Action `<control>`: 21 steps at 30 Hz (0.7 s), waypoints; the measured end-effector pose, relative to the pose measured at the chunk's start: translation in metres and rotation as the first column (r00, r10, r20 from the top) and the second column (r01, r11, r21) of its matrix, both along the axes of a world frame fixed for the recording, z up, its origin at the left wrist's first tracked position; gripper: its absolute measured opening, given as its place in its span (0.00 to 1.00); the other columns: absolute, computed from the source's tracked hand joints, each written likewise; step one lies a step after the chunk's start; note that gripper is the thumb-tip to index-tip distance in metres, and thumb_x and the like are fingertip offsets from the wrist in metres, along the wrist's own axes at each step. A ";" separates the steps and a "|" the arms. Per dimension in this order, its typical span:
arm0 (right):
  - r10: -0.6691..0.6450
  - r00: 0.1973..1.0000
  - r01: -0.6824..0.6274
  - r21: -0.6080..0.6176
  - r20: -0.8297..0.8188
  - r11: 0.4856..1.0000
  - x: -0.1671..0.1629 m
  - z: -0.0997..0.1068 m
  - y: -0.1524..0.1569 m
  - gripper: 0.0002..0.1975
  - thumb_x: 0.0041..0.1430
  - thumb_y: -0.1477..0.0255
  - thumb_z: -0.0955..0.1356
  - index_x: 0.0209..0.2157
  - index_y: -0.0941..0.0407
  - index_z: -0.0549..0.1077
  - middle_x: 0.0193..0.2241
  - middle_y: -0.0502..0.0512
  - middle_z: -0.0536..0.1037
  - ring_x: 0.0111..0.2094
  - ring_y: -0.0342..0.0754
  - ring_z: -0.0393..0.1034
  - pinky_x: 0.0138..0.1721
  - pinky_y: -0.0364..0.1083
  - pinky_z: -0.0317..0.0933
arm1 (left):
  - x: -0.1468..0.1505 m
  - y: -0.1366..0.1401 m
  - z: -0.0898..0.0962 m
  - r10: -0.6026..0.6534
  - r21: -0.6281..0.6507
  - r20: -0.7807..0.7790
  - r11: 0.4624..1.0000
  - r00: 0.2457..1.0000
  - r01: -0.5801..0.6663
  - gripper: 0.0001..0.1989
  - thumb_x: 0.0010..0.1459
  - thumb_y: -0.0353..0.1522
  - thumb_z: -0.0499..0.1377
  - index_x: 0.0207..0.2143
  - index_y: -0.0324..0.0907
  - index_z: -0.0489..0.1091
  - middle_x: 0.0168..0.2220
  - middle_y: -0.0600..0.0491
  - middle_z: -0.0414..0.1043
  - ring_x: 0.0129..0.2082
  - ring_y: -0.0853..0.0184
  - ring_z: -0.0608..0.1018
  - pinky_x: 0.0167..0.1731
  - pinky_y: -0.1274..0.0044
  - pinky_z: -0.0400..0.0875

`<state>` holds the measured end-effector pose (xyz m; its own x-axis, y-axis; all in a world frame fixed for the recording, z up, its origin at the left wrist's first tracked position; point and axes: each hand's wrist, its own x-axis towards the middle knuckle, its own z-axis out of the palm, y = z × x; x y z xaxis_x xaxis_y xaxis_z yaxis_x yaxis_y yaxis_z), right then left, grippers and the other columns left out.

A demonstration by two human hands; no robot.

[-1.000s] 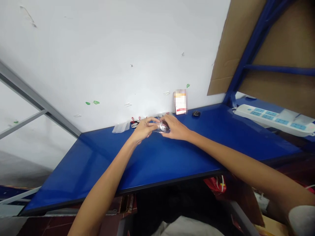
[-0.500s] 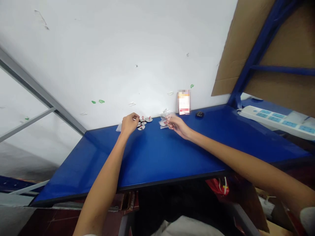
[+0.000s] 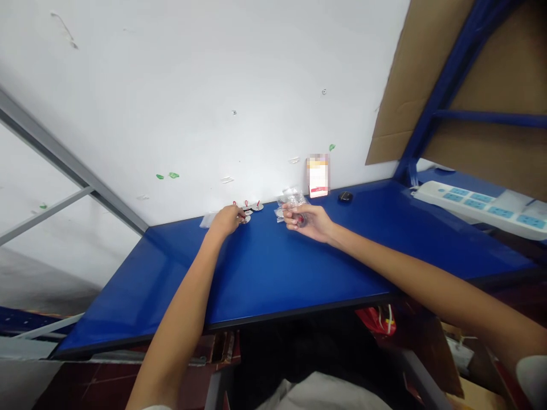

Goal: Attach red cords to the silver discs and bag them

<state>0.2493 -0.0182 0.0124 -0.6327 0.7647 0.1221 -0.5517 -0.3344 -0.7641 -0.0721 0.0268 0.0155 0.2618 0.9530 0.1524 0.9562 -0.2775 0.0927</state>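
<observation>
My left hand (image 3: 228, 220) reaches to the back of the table with its fingertips closed at the edge of a small pile of round white discs (image 3: 258, 206) that carry red loops. A disc appears pinched there, though the fingers cover most of it. Just left of that hand lies a clear plastic bag (image 3: 207, 220). My right hand (image 3: 314, 223) is closed around a small clear plastic bag (image 3: 301, 218) with something red in it. Behind its fingers, more clear plastic bags (image 3: 293, 196) lie in a heap near the wall.
A card or phone with a bright face (image 3: 318, 177) leans on the white wall (image 3: 256, 74). Right of it sits a small black object (image 3: 345, 197). A white power strip (image 3: 482, 206) lies at the right, by a blue metal frame (image 3: 421, 119). The blue table (image 3: 273, 273) has a dark front edge.
My left hand has moved down and right onto the discs. My right hand has turned, and a red item now shows inside the bag it grips. The view has shifted slightly.
</observation>
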 end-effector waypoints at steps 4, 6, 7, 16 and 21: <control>0.101 0.994 -0.102 0.027 0.041 0.994 0.002 0.000 0.000 0.12 0.55 0.69 0.71 0.41 0.57 0.75 0.32 0.53 0.63 0.28 0.46 0.51 0.29 0.46 0.53 | -0.004 0.003 -0.003 0.000 0.009 0.037 1.000 0.999 0.000 0.14 0.60 0.27 0.58 0.40 0.44 0.84 0.44 0.45 0.84 0.47 0.55 0.82 0.50 0.69 0.73; 0.121 0.989 -0.124 0.044 0.084 0.991 0.002 0.000 0.000 0.13 0.55 0.67 0.70 0.41 0.57 0.74 0.32 0.53 0.64 0.29 0.47 0.51 0.29 0.46 0.54 | -0.007 0.003 -0.004 0.001 0.026 0.047 1.000 0.999 -0.003 0.13 0.59 0.27 0.58 0.38 0.45 0.83 0.43 0.44 0.84 0.46 0.53 0.82 0.49 0.68 0.73; 0.126 0.987 -0.132 0.052 0.104 0.990 0.002 0.000 -0.001 0.13 0.55 0.67 0.70 0.41 0.57 0.74 0.32 0.53 0.64 0.28 0.47 0.51 0.29 0.46 0.53 | -0.008 0.004 -0.004 0.004 0.035 0.052 0.999 0.999 -0.006 0.12 0.59 0.27 0.59 0.37 0.46 0.83 0.43 0.44 0.83 0.45 0.53 0.82 0.48 0.68 0.73; 0.245 0.941 -0.265 0.058 0.233 0.962 0.000 -0.010 0.002 0.12 0.60 0.65 0.72 0.42 0.58 0.77 0.31 0.51 0.65 0.28 0.45 0.53 0.29 0.45 0.49 | -0.007 -0.003 0.006 -0.104 0.041 0.252 0.995 0.962 0.096 0.07 0.62 0.34 0.59 0.38 0.43 0.75 0.42 0.44 0.79 0.40 0.57 0.79 0.46 0.68 0.73; 0.231 0.943 -0.257 0.082 0.240 0.963 0.002 -0.010 0.004 0.13 0.60 0.64 0.73 0.42 0.58 0.76 0.30 0.51 0.66 0.28 0.44 0.54 0.28 0.44 0.50 | 0.005 -0.011 0.013 -0.002 -0.111 0.655 0.989 0.755 0.099 0.12 0.66 0.43 0.58 0.38 0.43 0.68 0.43 0.45 0.80 0.42 0.61 0.82 0.44 0.70 0.76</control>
